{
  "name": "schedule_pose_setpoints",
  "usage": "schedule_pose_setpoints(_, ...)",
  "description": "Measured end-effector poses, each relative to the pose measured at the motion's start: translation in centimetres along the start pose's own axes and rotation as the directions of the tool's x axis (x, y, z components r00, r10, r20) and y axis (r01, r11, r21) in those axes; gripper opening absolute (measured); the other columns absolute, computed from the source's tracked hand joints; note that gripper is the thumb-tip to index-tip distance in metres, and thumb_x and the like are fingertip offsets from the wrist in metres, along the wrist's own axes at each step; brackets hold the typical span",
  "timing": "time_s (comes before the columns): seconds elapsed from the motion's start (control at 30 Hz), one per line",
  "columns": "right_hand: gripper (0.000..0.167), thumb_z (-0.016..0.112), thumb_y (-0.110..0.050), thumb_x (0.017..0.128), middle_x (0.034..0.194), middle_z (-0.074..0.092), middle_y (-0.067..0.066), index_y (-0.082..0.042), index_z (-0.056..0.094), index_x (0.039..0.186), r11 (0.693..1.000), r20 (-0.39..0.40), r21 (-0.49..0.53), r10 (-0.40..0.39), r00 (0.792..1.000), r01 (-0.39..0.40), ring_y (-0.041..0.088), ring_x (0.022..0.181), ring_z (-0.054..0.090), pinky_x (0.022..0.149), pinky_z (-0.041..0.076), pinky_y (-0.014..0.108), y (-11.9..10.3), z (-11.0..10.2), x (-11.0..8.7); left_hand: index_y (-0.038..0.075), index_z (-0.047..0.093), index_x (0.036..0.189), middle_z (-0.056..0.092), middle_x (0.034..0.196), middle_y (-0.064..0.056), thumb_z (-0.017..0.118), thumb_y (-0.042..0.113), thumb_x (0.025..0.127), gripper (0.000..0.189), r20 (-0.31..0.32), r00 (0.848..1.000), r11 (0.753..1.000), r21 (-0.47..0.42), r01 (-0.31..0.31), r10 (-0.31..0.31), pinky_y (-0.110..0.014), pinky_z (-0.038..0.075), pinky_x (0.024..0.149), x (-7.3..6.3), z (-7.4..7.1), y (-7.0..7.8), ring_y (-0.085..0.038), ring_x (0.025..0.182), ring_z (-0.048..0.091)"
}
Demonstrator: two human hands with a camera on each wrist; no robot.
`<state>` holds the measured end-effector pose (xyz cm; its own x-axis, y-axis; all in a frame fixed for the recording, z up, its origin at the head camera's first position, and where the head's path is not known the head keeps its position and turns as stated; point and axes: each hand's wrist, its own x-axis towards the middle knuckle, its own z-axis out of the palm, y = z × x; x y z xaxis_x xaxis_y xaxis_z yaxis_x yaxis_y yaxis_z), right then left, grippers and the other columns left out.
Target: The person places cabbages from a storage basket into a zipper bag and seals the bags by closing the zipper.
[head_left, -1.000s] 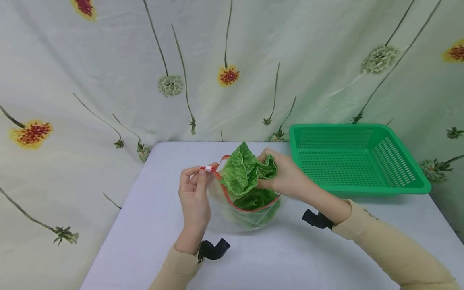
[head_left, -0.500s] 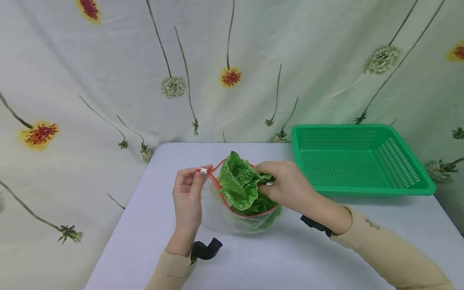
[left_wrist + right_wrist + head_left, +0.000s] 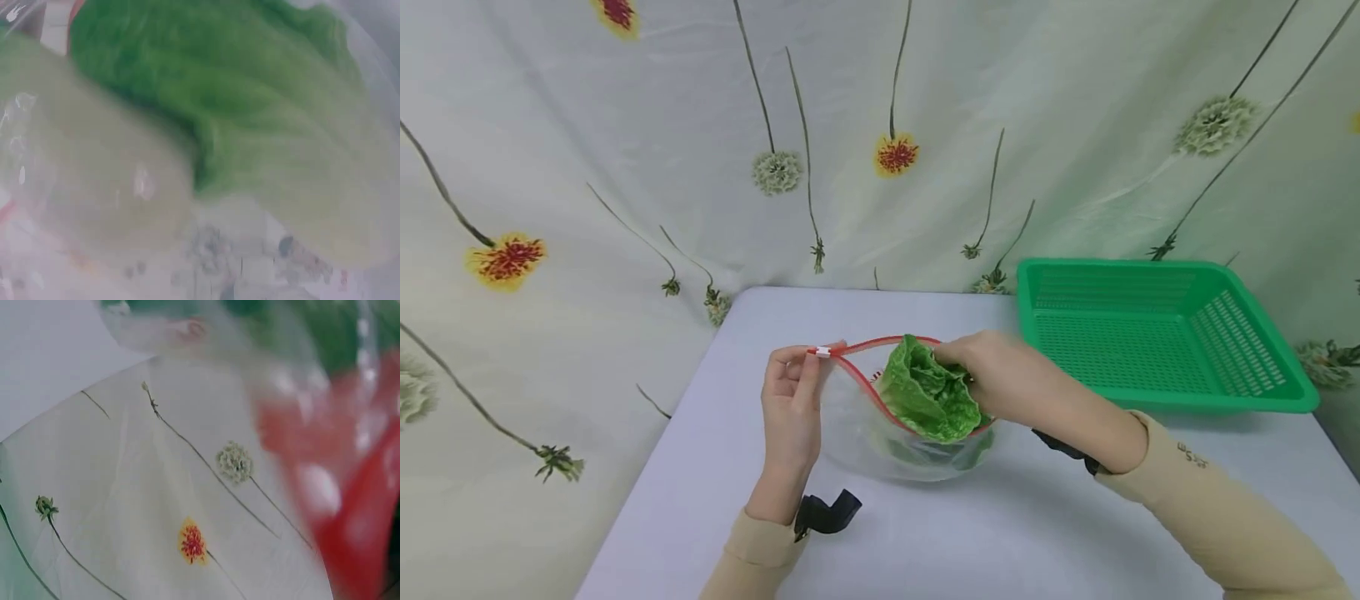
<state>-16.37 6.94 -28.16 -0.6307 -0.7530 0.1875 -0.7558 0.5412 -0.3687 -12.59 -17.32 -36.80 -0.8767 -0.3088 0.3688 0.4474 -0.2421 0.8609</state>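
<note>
A clear zip bag [image 3: 857, 437] with a red zip edge and a white slider [image 3: 823, 352] stands on the table, its mouth spread wide. My left hand [image 3: 793, 408] pinches the slider end of that edge between thumb and fingers. My right hand [image 3: 992, 375] grips a crinkled green lettuce leaf [image 3: 925, 392] in the bag's mouth; its fingertips are hidden behind the leaf. More green leaf shows through the bag's front. In the left wrist view, pale and green lettuce [image 3: 250, 112] fills much of the picture through the plastic. The red edge [image 3: 350, 512] looms blurred in the right wrist view.
A green plastic basket [image 3: 1150, 400] with slotted sides sits at the back right of the white table [image 3: 700, 467]. Behind the table hangs a flower-print cloth [image 3: 835, 100]. Black wrist cameras [image 3: 827, 512] are strapped to both forearms.
My right hand has lowered the lettuce leaf deeper into the bag's mouth. My left hand keeps its pinch at the slider end. The bag's mouth looks stretched wider, and the head view has shifted slightly.
</note>
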Motion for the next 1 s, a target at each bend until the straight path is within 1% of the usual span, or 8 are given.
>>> schedule_pose_setpoints(0.1,0.037,0.048,0.022,0.077,0.062,0.036,-0.009,-0.015,0.050,0.074,1.000,-0.021,-0.006,0.029,0.999,-0.029,0.006,0.058,0.030,0.055,0.025,0.021,0.6,-1.3,-0.7,0.016,0.058,0.102,0.074,0.100,0.003,0.055,0.005,0.100,0.012,0.040,0.999,0.999,0.048,-0.002,0.000,-0.029,0.048,0.104,0.0,0.1,0.2,-0.012,0.104,0.071)
schedule_pose_setpoints(0.23,0.040,0.044,0.020,0.074,0.068,0.012,-0.008,-0.017,0.030,0.070,0.998,-0.124,0.044,0.049,0.991,-0.044,0.007,0.060,0.013,0.059,0.014,0.024,0.9,-2.2,-1.5,0.017,0.058,0.102,0.074,0.099,0.003,0.055,0.003,0.099,0.015,0.067,0.998,0.999,0.036,-0.006,0.003,-0.031,0.050,0.103,-0.2,0.5,0.1,-0.012,0.102,0.071)
schedule_pose_setpoints(0.33,0.042,0.047,0.019,0.073,0.068,0.012,-0.009,-0.018,0.029,0.069,0.994,-0.225,0.106,0.050,0.973,-0.027,0.005,0.060,0.014,0.058,0.014,0.023,0.6,-1.6,-1.6,0.017,0.057,0.103,0.074,0.099,0.002,0.056,0.006,0.099,0.011,0.064,0.998,1.000,-0.002,-0.006,0.006,-0.032,0.049,0.103,-0.2,0.9,0.0,-0.014,0.102,0.072)
schedule_pose_setpoints(0.43,0.039,0.054,0.018,0.071,0.065,0.019,-0.010,-0.016,0.034,0.068,0.994,-0.264,0.113,0.026,0.964,0.004,0.004,0.058,0.020,0.056,0.019,0.020,0.0,0.0,-1.2,0.016,0.056,0.102,0.075,0.099,0.002,0.056,0.009,0.100,0.007,0.041,0.999,1.000,-0.008,0.006,-0.005,-0.030,0.048,0.104,-0.3,1.0,-0.3,-0.014,0.103,0.071)
schedule_pose_setpoints(0.63,0.029,0.070,0.009,0.071,0.065,0.051,-0.007,-0.012,0.051,0.077,0.990,-0.214,-0.116,-0.107,0.971,0.083,0.005,0.056,0.037,0.051,0.034,0.017,-1.9,2.7,-0.3,0.016,0.054,0.101,0.075,0.100,0.006,0.052,0.010,0.102,0.007,-0.036,0.996,0.994,0.058,0.088,-0.086,-0.023,0.050,0.100,-1.3,0.3,-0.8,-0.008,0.104,0.069)
schedule_pose_setpoints(0.73,0.028,0.074,0.004,0.073,0.066,0.052,-0.004,-0.011,0.053,0.084,0.971,-0.208,-0.213,-0.155,0.966,0.110,0.007,0.054,0.040,0.048,0.035,0.019,-2.8,2.7,-0.1,0.016,0.053,0.104,0.072,0.099,0.008,0.051,0.012,0.103,0.005,-0.044,0.993,0.991,0.075,0.109,-0.106,-0.021,0.051,0.096,-1.7,0.3,-0.7,-0.004,0.098,0.067)
schedule_pose_setpoints(0.93,0.028,0.073,0.003,0.077,0.065,0.052,-0.003,-0.008,0.054,0.094,0.940,-0.267,-0.273,-0.277,0.923,0.203,0.009,0.053,0.041,0.047,0.033,0.018,-3.5,2.6,0.0,0.017,0.050,0.108,0.068,0.098,0.009,0.053,0.015,0.102,0.007,-0.063,0.992,0.993,0.041,0.110,-0.108,-0.017,0.053,0.076,-1.5,0.7,-0.3,-0.001,0.082,0.063)
schedule_pose_setpoints(1.0,0.027,0.070,0.007,0.077,0.063,0.049,-0.004,-0.008,0.051,0.089,0.922,-0.264,-0.307,-0.321,0.909,0.236,0.009,0.054,0.038,0.048,0.030,0.017,-3.3,2.8,-0.1,0.016,0.050,0.108,0.070,0.099,0.009,0.052,0.014,0.103,0.006,-0.059,0.992,0.994,0.028,0.110,-0.108,-0.018,0.055,0.081,-1.3,0.9,-0.3,-0.003,0.087,0.066)
